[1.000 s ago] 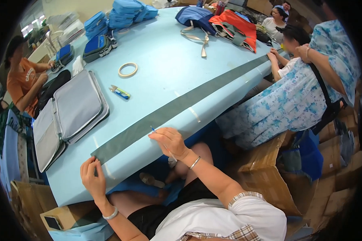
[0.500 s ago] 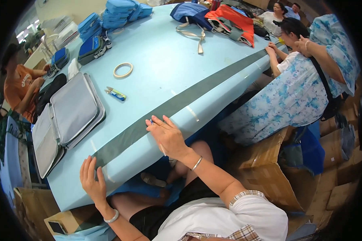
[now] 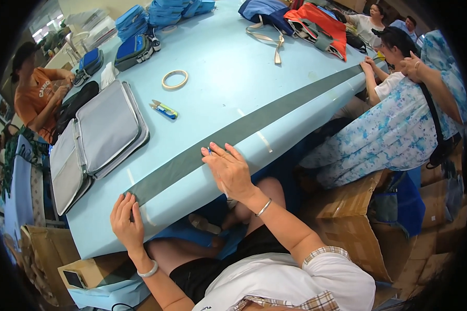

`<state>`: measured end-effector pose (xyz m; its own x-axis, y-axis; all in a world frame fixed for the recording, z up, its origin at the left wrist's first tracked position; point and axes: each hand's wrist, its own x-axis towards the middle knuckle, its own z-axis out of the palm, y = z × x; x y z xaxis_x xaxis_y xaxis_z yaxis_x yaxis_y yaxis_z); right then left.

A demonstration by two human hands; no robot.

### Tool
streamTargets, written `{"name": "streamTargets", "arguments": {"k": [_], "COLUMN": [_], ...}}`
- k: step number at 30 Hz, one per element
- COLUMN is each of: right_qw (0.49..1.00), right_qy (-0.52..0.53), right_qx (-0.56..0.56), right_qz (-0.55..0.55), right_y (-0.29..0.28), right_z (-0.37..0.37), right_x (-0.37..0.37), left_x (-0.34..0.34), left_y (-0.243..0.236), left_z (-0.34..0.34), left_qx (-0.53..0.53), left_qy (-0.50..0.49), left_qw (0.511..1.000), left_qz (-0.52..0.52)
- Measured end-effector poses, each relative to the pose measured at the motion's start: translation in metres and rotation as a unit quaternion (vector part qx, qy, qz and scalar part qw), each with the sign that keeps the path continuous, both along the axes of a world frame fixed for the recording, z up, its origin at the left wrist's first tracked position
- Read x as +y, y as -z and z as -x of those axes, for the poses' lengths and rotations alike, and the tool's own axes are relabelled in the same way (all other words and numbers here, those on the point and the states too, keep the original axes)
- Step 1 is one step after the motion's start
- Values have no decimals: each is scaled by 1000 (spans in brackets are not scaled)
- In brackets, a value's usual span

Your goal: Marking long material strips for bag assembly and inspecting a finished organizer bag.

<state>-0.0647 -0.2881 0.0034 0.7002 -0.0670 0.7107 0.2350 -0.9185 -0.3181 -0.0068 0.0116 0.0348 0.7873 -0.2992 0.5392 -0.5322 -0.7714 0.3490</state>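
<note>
A long dark grey-green fabric strip (image 3: 284,108) runs along the near edge of the light blue table (image 3: 218,78), over short pale tape marks. My left hand (image 3: 126,223) rests with extended fingers on the strip's near-left end. My right hand (image 3: 229,171) holds a thin white pen with a blue end (image 3: 224,189) under spread fingers that reach onto the strip farther along. Left of the strip are thread snips (image 3: 165,110), a tape roll (image 3: 175,79) and an opened grey padded case (image 3: 111,127).
Blue bags (image 3: 131,49) and an orange bag (image 3: 319,28) lie toward the far side. A co-worker in orange (image 3: 41,98) is at left; another (image 3: 386,70) at right touches the strip's far end, beside a person in floral clothing (image 3: 368,129). Cardboard boxes (image 3: 337,223) stand below.
My right hand has gone forward onto the strip, its fingers spreading from a tighter pen grip. My left fingers have straightened. The view has shifted slightly.
</note>
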Motion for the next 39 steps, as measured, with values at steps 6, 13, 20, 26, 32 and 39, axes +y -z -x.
{"name": "streamTargets", "arguments": {"k": [6,13,20,26,32,39], "right_qw": [1000,1000,1000,999,998,999], "right_qy": [7,11,9,19,37,33], "right_qx": [-15,-18,-13,-42,-42,-40], "right_qz": [0,-5,3,23,15,6], "right_y": [-1,2,2,3,0,-2], "right_z": [-2,-3,-3,-4,-3,-3], "right_x": [0,1,-2,-1,1,2], "left_x": [-1,-1,-1,2,1,1], "left_y": [0,5,6,9,9,8], "left_z": [0,-1,-2,-2,-2,-1], "left_qx": [-6,-12,-11,-13,-19,-7], "left_qy": [-9,-22,-10,-11,-6,-15], "left_qw": [1000,1000,1000,1000,1000,1000], "left_qz": [2,9,6,13,16,6]}}
